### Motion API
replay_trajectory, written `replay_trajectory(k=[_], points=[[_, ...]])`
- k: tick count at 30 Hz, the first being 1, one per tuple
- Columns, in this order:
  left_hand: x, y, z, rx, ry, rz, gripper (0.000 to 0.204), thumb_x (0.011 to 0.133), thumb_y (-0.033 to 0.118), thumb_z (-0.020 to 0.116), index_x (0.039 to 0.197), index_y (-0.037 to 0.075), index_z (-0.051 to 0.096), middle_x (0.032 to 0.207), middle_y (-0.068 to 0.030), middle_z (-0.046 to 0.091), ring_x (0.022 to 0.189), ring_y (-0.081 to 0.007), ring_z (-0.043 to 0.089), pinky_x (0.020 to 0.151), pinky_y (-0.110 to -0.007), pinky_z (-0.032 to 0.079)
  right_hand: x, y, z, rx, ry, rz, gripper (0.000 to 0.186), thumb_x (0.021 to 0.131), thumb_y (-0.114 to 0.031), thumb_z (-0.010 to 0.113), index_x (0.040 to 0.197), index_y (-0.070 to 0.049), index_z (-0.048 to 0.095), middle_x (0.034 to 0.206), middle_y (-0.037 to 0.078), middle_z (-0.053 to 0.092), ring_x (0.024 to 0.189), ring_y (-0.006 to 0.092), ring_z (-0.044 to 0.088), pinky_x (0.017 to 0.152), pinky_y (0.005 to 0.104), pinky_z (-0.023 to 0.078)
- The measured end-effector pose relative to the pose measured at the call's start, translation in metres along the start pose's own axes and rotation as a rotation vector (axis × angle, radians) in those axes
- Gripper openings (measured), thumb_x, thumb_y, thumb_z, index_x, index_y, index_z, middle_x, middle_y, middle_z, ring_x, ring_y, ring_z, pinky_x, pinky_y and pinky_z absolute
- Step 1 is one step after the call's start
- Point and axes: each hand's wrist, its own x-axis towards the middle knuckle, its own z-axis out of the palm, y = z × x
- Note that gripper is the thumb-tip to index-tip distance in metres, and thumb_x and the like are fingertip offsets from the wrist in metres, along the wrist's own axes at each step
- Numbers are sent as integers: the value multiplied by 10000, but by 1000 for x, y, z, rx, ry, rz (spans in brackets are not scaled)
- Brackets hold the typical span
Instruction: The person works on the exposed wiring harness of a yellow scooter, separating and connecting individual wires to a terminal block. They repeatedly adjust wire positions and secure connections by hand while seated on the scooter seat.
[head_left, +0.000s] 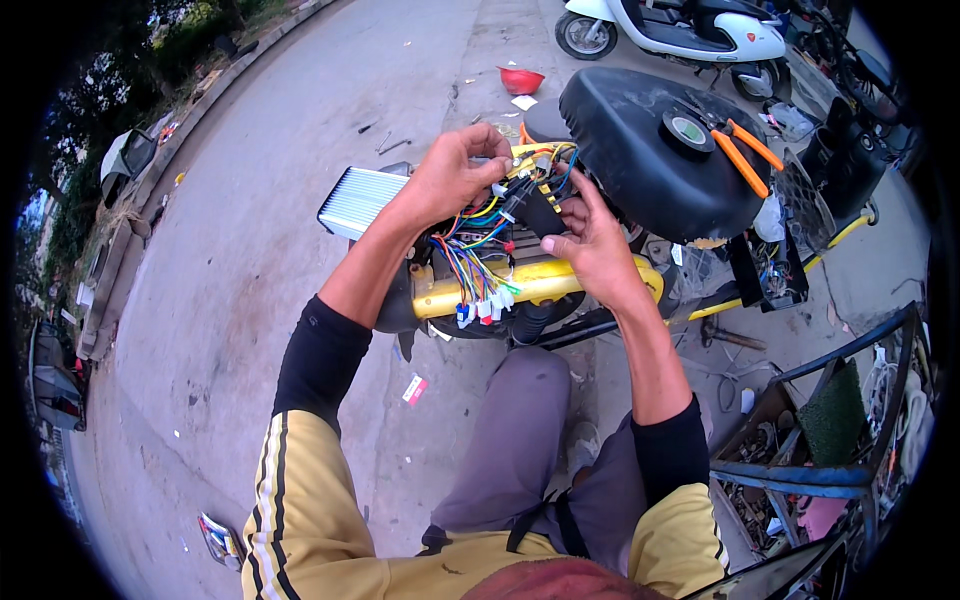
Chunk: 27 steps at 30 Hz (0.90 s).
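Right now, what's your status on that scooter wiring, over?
Left hand gripping wire bundle. Right hand pinching black sleeve. Finned silver controller beside. Raised black seat close right.

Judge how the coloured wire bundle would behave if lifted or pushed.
The wire bundle is probably floppy: its strands curve and droop below the left hand. The white connectors dangle free, so they would likely swing. Probably light, given the thin strands.

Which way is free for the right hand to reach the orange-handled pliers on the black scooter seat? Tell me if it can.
Probably yes. The right hand sits just below the black scooter seat, and the orange-handled pliers lie exposed on top beside a roll of tape; nothing covers them.
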Motion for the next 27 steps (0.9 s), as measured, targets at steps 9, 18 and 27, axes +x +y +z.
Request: replay_trajectory(k=[9,18,27], points=[[0,-4,-3,-7,-15,-18,43,1006,39,653,1029,11,631,883,21,610,593,-16,485,498,-215,376,-8,-8,-10,-319,40,54,882,850,150,650,1640,-112,357,1168,144,681,1091,205,668,966,330,518],[0,0,-1,-28,-7,-30,37,1010,52,659,1003,20,642,863,27,604,605,-17,477,509,-210,376,-19,-7,-22,-268,62,29,716,855,125,532,1539,-78,474,1102,127,645,990,195,632,946,324,500],[0,0,-4,-42,-22,-27,72,1002,85,680,1031,24,656,888,33,626,624,-9,464,517,-199,369,-42,-10,-26,-65,168,110,374,800,91,526,1161,10,584,1010,32,544,965,139,591,951,305,469]])
